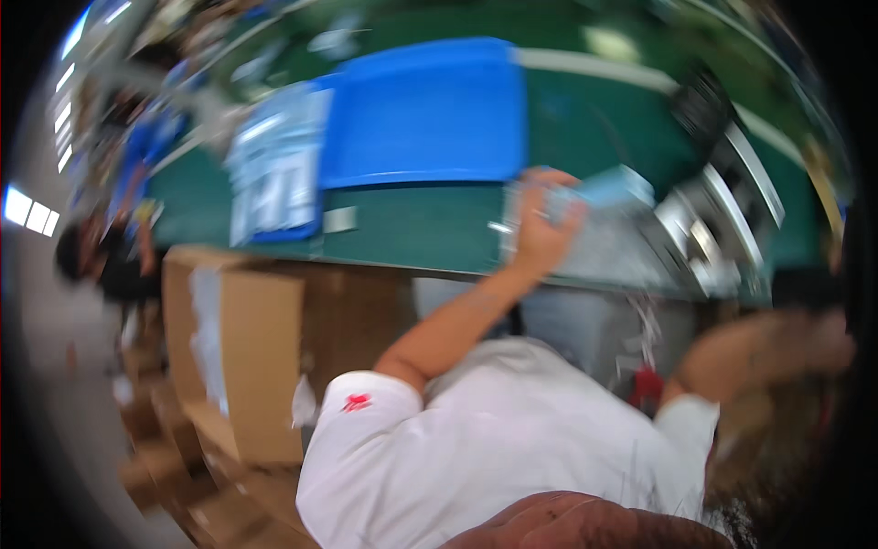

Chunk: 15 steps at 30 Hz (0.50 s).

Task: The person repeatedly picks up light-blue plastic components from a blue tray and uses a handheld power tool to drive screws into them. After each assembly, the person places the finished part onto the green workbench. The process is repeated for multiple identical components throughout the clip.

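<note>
My left hand (545, 224) reaches over the green table and is closed on a small light-blue packet (617, 188), with thumb and fingers on either side of its near end. Motion blur hides the packet's details. Under and beside it lies a greyish, see-through plastic sheet or bag (613, 252). At the far right edge, my right hand (828, 340) is stretched out away from the table. It is smeared and partly cut off, so its fingers and anything in them cannot be made out.
A blue tray (425, 114) lies on the green table (402, 224), beside a stack of light-blue packs (279, 165). A silver metal machine (704, 229) stands at the right. An open cardboard box (265, 357) sits below the table edge. Another person (110, 247) is at the far left.
</note>
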Each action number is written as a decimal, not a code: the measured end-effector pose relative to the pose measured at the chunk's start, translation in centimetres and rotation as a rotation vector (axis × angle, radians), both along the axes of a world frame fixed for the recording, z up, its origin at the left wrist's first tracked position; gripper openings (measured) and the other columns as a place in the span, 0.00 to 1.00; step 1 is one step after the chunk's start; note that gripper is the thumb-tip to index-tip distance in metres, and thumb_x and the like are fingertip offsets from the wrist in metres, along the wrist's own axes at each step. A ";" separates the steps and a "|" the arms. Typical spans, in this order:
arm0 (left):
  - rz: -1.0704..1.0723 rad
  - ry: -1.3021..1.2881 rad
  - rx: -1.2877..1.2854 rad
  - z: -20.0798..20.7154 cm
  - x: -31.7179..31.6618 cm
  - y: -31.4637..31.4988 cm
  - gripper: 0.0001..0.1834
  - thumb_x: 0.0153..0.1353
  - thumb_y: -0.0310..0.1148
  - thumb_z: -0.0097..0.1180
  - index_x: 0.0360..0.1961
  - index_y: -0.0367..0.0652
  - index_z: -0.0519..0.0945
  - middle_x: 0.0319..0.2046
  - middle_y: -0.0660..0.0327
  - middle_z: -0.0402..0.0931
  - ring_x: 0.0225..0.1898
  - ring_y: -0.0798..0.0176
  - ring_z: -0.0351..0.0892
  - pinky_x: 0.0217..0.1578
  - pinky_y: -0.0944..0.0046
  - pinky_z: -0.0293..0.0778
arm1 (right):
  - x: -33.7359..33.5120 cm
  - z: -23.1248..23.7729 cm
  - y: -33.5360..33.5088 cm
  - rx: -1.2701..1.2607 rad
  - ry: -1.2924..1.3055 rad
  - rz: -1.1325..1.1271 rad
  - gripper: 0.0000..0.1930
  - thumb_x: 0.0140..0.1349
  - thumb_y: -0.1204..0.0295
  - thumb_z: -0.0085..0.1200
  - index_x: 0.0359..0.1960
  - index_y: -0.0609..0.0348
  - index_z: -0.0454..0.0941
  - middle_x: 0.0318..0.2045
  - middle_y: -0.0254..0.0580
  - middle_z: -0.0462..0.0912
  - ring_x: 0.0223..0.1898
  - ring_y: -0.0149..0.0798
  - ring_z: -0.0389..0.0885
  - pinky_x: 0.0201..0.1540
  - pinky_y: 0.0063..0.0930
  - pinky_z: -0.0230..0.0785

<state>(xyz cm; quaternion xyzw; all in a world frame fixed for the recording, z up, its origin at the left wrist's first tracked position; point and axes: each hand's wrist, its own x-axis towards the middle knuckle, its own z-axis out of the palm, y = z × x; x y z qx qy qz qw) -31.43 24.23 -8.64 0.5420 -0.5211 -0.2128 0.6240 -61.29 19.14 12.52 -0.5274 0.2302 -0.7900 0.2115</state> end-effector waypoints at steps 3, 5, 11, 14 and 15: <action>0.046 -0.118 0.039 -0.8 0.9 0.2 0.09 0.70 0.27 0.55 0.50 0.40 0.79 0.47 0.58 0.77 0.52 0.62 0.75 0.56 0.61 0.69 | 4.2 1.4 -1.0 -0.086 0.065 -0.033 0.28 0.69 0.44 0.52 0.47 0.61 0.73 0.36 0.44 0.76 0.26 0.35 0.74 0.28 0.28 0.68; 0.004 -0.087 0.057 -1.5 0.9 -0.2 0.11 0.75 0.30 0.49 0.52 0.38 0.78 0.47 0.60 0.78 0.49 0.67 0.75 0.53 0.65 0.70 | 5.8 1.7 -1.9 -0.157 0.103 -0.046 0.27 0.71 0.45 0.52 0.46 0.61 0.74 0.35 0.44 0.77 0.25 0.34 0.75 0.27 0.27 0.69; -0.046 -0.003 0.065 -0.8 0.4 -0.2 0.10 0.74 0.29 0.48 0.48 0.37 0.79 0.48 0.55 0.75 0.51 0.59 0.74 0.55 0.61 0.68 | 7.5 2.4 -2.8 -0.304 0.209 -0.085 0.24 0.75 0.47 0.49 0.43 0.61 0.75 0.33 0.43 0.79 0.22 0.32 0.77 0.24 0.25 0.71; -0.051 0.002 0.040 -1.0 0.5 -0.2 0.09 0.73 0.28 0.47 0.47 0.37 0.78 0.49 0.55 0.75 0.51 0.59 0.74 0.55 0.61 0.68 | 7.8 2.3 -2.9 -0.322 0.252 -0.072 0.24 0.77 0.49 0.48 0.41 0.61 0.75 0.32 0.43 0.80 0.20 0.31 0.78 0.22 0.24 0.72; -0.049 0.004 0.029 -1.1 0.5 -0.1 0.09 0.73 0.27 0.46 0.47 0.37 0.78 0.49 0.55 0.75 0.51 0.59 0.74 0.55 0.61 0.68 | 8.0 2.1 -2.9 -0.308 0.235 -0.061 0.24 0.76 0.48 0.48 0.41 0.61 0.76 0.31 0.43 0.80 0.20 0.31 0.78 0.22 0.24 0.72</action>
